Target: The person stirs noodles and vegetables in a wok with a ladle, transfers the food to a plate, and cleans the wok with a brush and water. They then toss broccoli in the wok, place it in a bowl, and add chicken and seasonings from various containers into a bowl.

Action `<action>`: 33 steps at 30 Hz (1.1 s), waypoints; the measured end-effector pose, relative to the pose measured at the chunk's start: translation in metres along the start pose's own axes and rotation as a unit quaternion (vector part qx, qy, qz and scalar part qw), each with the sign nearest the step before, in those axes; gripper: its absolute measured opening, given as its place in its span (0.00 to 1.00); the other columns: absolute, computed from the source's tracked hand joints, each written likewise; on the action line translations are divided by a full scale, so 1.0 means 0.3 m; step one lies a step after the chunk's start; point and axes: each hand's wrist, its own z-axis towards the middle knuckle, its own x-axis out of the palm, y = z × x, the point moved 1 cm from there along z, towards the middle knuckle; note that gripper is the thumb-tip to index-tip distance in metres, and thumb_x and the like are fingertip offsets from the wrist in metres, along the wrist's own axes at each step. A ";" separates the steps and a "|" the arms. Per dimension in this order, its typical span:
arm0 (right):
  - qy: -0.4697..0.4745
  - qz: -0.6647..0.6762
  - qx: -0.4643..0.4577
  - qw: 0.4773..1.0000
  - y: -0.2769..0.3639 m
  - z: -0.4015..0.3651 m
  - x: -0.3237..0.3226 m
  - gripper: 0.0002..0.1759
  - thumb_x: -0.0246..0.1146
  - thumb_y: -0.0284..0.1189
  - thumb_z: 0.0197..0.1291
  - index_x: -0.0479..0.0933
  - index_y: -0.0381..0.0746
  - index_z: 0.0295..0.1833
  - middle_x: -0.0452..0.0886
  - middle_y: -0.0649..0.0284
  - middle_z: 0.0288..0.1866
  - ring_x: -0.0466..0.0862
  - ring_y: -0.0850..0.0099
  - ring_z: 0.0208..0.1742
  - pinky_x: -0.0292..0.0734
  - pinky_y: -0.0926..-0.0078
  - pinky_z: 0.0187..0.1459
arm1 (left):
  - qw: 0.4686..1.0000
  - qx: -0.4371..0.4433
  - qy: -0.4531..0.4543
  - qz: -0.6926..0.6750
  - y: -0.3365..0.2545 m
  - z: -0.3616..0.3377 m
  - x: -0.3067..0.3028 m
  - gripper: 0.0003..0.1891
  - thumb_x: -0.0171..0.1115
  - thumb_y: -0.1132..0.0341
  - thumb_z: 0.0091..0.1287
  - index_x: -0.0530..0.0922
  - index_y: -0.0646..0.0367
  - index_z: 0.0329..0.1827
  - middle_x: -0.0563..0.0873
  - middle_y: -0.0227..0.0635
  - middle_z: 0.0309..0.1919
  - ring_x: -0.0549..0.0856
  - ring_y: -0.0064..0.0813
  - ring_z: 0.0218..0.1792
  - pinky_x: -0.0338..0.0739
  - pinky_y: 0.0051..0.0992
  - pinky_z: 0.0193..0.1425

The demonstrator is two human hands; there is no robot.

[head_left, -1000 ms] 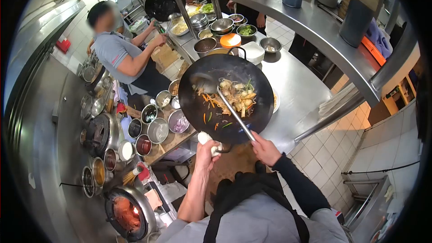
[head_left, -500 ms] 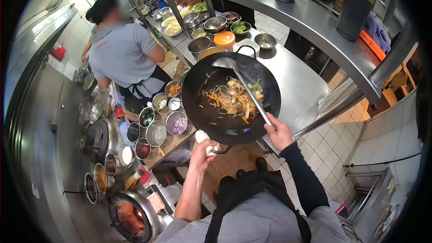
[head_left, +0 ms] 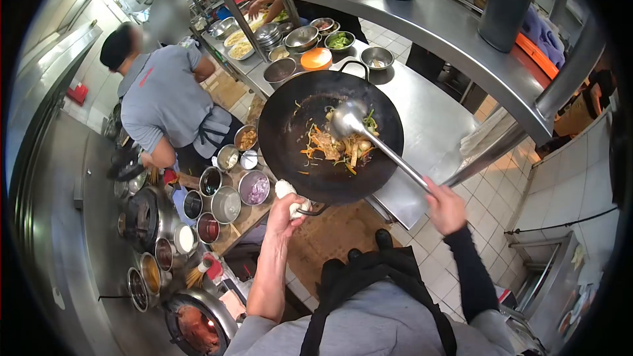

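Note:
My left hand point(head_left: 282, 217) is closed around the near handle of a large black wok point(head_left: 282, 122), with a folded white cloth point(head_left: 287, 191) in the grip. The wok is raised at the edge of the steel counter, tilted slightly toward me. Inside it lie stir-fried noodles point(head_left: 326, 147) with carrot strips and greens. In my right hand point(head_left: 447, 207) is the end of a long metal ladle point(head_left: 399, 159). Its bowl is in the wok, over the upper part of the noodles and slightly blurred.
A steel counter point(head_left: 435, 118) and overhead shelf point(head_left: 448, 16) lie ahead and right. Bowls of ingredients, including chopped onion point(head_left: 254, 188), crowd the left side. A lit burner point(head_left: 198, 329) is at lower left. A co-worker point(head_left: 165, 92) stands at left, leaning toward the stove.
The ladle's bowl has moved from the wok's far left rim down onto the noodles, as my right hand drew back rightward. The wok shifted slightly left in view. The co-worker leaned toward the stove.

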 end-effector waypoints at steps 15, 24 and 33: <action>-0.036 0.031 0.068 0.997 -0.030 0.050 0.191 0.28 0.65 0.29 0.67 0.77 0.51 0.73 0.83 0.49 0.36 0.85 0.48 0.41 0.80 0.52 0.46 | 0.997 0.041 -0.039 0.053 -0.092 0.092 0.083 0.07 0.60 0.72 0.61 0.79 0.68 0.37 0.84 0.45 0.23 0.77 0.28 0.12 0.59 0.21 0.10; -0.021 0.028 0.086 0.996 -0.202 -0.252 0.210 0.29 0.65 0.28 0.68 0.76 0.53 0.74 0.85 0.50 0.40 0.86 0.49 0.41 0.81 0.53 0.42 | 0.989 0.104 -0.064 0.079 -0.079 0.111 0.127 0.08 0.59 0.73 0.59 0.79 0.65 0.40 0.83 0.38 0.26 0.77 0.24 0.15 0.60 0.20 0.11; -0.036 0.056 0.083 0.994 -0.219 -0.136 0.366 0.28 0.65 0.31 0.69 0.77 0.53 0.74 0.83 0.52 0.41 0.84 0.49 0.40 0.79 0.52 0.43 | 0.971 0.171 -0.143 0.082 -0.045 0.105 0.188 0.06 0.60 0.71 0.59 0.79 0.65 0.37 0.84 0.41 0.23 0.78 0.26 0.14 0.62 0.20 0.10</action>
